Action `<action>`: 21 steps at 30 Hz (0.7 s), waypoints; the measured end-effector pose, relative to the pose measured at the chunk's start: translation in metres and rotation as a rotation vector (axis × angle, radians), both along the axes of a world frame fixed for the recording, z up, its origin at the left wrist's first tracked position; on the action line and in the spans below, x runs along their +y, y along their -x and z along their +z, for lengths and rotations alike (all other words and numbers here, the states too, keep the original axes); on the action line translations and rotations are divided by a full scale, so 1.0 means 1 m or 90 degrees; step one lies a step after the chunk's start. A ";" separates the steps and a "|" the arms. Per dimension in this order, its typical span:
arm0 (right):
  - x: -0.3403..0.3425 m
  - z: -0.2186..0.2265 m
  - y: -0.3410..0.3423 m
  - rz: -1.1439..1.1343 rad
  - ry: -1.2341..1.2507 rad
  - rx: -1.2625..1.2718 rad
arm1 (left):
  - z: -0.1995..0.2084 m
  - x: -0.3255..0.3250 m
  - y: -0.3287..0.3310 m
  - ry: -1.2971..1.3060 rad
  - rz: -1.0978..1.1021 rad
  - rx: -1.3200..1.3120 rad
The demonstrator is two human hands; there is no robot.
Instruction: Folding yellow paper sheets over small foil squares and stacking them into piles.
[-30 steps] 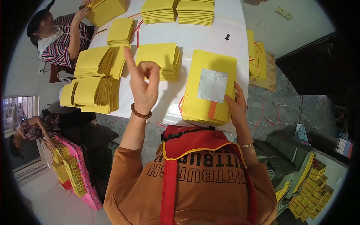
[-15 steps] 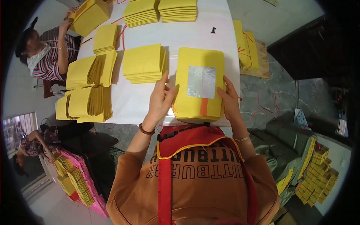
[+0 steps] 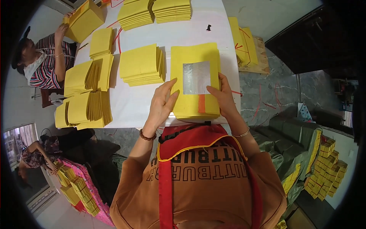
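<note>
A thick stack of yellow paper (image 3: pixel 177 57) lies at the table's near edge, in front of my body. Its top sheet bears a silver foil rectangle (image 3: pixel 196 78) and, below that, an orange strip (image 3: pixel 201 104). My left hand (image 3: pixel 162 101) presses against the stack's left side with fingertips and thumb. On the other side, my right hand (image 3: pixel 225 95) grips the right edge, its thumb on top near the foil's corner and its fingers along the side. A folded yellow paper pile (image 3: pixel 139 63) sits left of the stack.
More yellow piles (image 3: pixel 82 107) line the white table's (image 3: pixel 133 107) left side, others (image 3: pixel 171 9) its far end. A co-worker (image 3: pixel 49 63) at the left handles a yellow block (image 3: pixel 85 21). Yellow bundles (image 3: pixel 248 45) stand on a wooden pallet (image 3: pixel 261 57) beyond the table's right edge.
The view has shifted slightly. My right thumb has moved inward onto the top sheet by the foil's lower right corner. The stack's edges look more even, and my left hand stays beside it.
</note>
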State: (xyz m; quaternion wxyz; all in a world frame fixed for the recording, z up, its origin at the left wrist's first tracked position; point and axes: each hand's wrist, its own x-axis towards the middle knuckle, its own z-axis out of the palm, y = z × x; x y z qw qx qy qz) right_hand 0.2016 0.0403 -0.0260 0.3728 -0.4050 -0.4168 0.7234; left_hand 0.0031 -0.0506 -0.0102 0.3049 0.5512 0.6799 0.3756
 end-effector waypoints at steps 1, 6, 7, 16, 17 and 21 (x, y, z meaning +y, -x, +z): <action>0.001 -0.001 -0.001 0.002 -0.003 0.010 | 0.005 0.001 0.001 -0.002 0.002 0.001; 0.004 0.041 -0.014 0.036 -0.035 0.028 | 0.010 0.015 0.017 -0.174 0.017 0.151; 0.004 0.055 -0.018 0.062 -0.102 0.021 | 0.019 0.024 0.022 -0.211 0.023 0.148; 0.032 0.139 -0.044 0.466 -0.552 -0.387 | 0.070 0.078 0.041 -0.089 -0.207 -0.305; 0.030 0.139 -0.045 0.481 -0.554 -0.416 | 0.059 0.077 0.041 -0.007 -0.242 -0.390; 0.023 0.114 -0.070 0.334 -0.427 -0.324 | 0.021 0.056 0.039 -0.045 -0.154 -0.434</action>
